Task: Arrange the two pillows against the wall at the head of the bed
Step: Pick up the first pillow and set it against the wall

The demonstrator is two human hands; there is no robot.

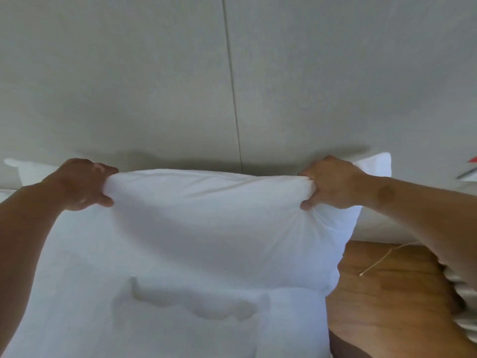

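Frame centre: front pillow [206, 223] upright near wall [154, 86], left hand [82, 186] and right hand [330, 183] clamped on top corners. Second pillow [374, 164] behind, corners showing at both sides. Judged remaining: final seating, release.

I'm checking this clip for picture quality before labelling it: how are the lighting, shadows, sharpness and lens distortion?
Head view: soft, even light with no glare; a dark shadow lies on the wall just above the pillow; the whole picture is slightly soft, and the white fabric shows little texture; the wide lens bends the wall seam and stretches both forearms at the edges, while the left hand and right hand read clearly.
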